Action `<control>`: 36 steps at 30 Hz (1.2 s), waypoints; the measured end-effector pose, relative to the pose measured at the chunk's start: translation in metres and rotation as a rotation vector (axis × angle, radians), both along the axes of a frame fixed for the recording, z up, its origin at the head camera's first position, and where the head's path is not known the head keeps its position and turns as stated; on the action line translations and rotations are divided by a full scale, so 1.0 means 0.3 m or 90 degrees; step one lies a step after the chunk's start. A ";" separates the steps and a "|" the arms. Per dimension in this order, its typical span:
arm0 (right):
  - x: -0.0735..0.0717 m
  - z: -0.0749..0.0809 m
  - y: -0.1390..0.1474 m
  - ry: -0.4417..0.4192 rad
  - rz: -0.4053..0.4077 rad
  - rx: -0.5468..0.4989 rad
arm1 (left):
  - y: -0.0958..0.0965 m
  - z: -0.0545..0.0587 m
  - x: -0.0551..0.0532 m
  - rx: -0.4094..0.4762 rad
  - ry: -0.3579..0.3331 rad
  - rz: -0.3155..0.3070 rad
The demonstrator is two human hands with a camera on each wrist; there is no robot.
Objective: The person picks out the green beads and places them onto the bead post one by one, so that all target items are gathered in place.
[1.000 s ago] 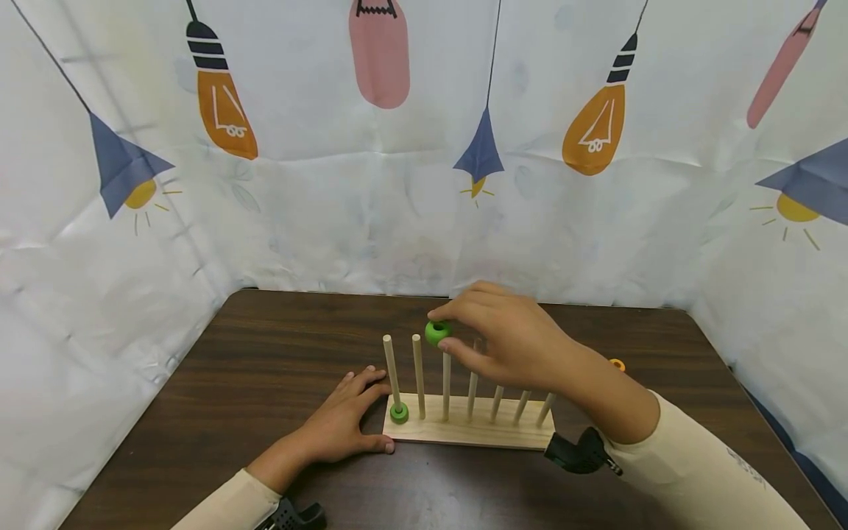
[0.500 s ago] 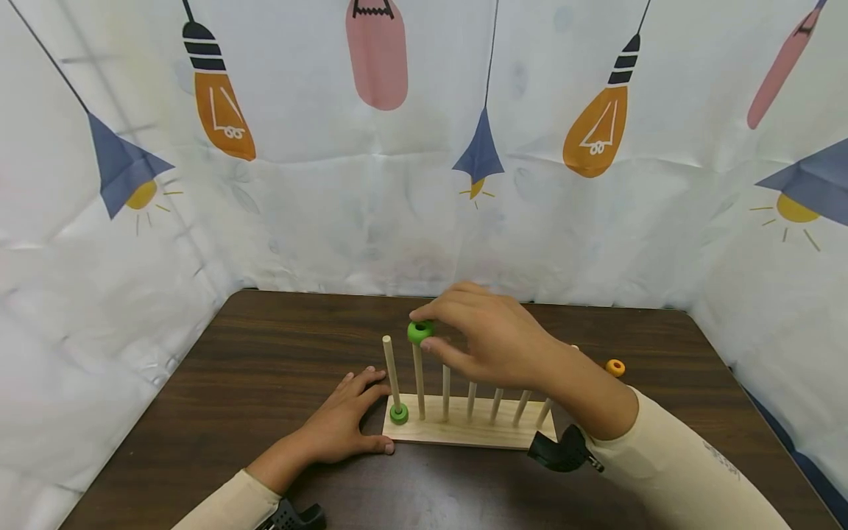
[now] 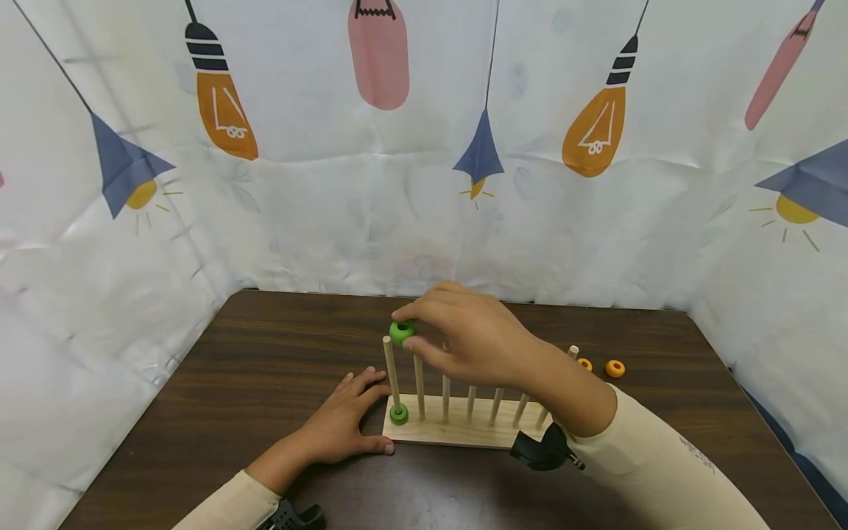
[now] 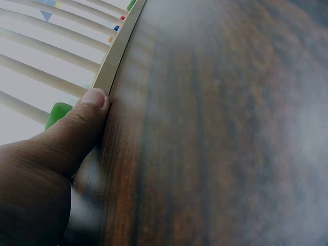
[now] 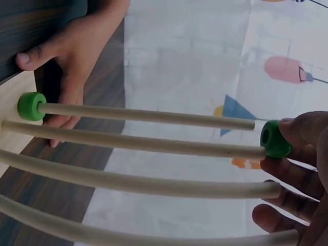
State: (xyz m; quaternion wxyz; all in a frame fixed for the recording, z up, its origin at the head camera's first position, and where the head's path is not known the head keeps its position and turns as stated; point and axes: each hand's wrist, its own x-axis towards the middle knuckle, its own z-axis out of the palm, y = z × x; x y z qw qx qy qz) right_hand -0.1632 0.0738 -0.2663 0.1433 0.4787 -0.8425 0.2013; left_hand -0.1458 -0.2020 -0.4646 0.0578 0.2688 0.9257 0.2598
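Note:
My right hand (image 3: 469, 337) pinches a green ring bead (image 3: 402, 332) between thumb and fingers, at the height of the peg tips. In the right wrist view the held bead (image 5: 275, 139) has its hole facing the pegs, close to the tips of the two leftmost ones. The pegs stand upright on a pale wooden base (image 3: 464, 431). Another green bead (image 3: 399, 414) sits at the bottom of the leftmost peg (image 3: 392, 372). My left hand (image 3: 334, 419) rests at the base's left end, fingers extended, its thumb (image 4: 87, 110) touching the front edge.
Two orange ring beads (image 3: 615, 369) lie on the dark wooden table (image 3: 291, 331) behind the base's right end; my right forearm partly covers that end. A white printed cloth (image 3: 318, 221) hangs behind the table. Small coloured things (image 4: 117, 28) show past the pegs in the left wrist view.
My right hand has moved left with the green bead, from above the third peg past the second towards the leftmost. The orange beads have come out from behind the forearm. My left hand stays put.

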 end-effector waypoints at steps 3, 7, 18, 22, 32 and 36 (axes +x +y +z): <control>-0.002 -0.001 -0.012 0.001 0.004 -0.004 | 0.001 0.004 0.000 0.000 0.002 -0.001; -0.006 -0.002 -0.028 0.006 0.013 -0.008 | 0.002 0.003 0.000 -0.001 0.001 -0.002; -0.009 -0.011 -0.057 -0.019 0.007 0.021 | 0.004 0.001 0.009 0.009 0.002 -0.001; -0.007 -0.012 -0.061 -0.027 -0.001 0.036 | 0.004 0.000 0.011 0.013 0.000 0.003; 0.005 0.017 0.014 -0.040 -0.067 0.083 | 0.010 0.005 0.010 -0.004 0.001 0.007; 0.009 0.032 0.077 -0.036 -0.099 0.086 | 0.010 0.009 0.013 -0.006 -0.007 0.014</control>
